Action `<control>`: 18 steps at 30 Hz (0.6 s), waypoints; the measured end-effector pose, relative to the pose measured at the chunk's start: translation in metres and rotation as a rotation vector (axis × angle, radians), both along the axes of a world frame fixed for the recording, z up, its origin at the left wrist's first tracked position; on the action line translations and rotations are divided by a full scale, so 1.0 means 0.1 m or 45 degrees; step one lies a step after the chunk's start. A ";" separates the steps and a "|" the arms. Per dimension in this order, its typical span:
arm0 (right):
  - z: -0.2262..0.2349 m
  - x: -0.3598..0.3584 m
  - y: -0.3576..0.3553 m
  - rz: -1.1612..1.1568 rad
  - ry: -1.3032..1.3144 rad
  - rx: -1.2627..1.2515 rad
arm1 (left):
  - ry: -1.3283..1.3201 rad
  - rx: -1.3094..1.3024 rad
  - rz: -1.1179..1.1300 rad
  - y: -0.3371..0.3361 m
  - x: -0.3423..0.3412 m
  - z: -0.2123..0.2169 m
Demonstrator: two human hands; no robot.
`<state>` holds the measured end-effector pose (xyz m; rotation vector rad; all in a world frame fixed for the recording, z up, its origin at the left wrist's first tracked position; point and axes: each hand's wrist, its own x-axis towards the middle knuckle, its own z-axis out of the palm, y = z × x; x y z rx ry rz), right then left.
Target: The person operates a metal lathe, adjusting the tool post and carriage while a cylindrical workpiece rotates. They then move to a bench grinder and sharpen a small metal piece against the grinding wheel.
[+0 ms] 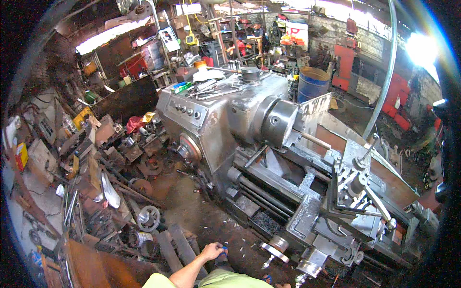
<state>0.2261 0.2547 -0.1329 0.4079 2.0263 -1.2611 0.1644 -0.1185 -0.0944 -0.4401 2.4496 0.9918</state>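
Note:
My left hand (212, 251) hangs low in front of me with its fingers curled in; whether anything is inside them is hidden. Only a sliver of my right hand (282, 285) shows at the lower edge, its fingers out of sight, below the lathe's handwheel (274, 251). A large grey metal lathe (218, 139) stands before me. Its round chuck (279, 123) grips a thin metal rod (314, 140) pointing right. The tool post (357, 184), with a long lever handle (378, 203), sits on the carriage at right. Metal shavings (309, 181) lie over the bed.
Wrenches and other hand tools (216, 90) lie on the headstock. Scrap metal parts (103, 158) and a grey pulley wheel (149, 218) crowd the left floor. Behind the lathe stand a blue drum (313, 85) and a red machine frame (343, 67). A person (257, 38) is far back.

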 end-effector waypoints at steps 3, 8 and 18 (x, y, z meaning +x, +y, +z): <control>0.19 -0.12 -0.38 0.020 -0.008 0.019 | -0.048 -0.089 -0.100 -0.45 0.15 -0.46; 0.42 -0.14 -1.04 0.072 -0.121 0.161 | -0.354 -0.210 -0.026 -1.38 0.33 -0.80; 1.05 -0.54 -1.80 -0.164 0.015 -0.300 | 1.569 0.216 0.375 -2.24 -2.51 2.13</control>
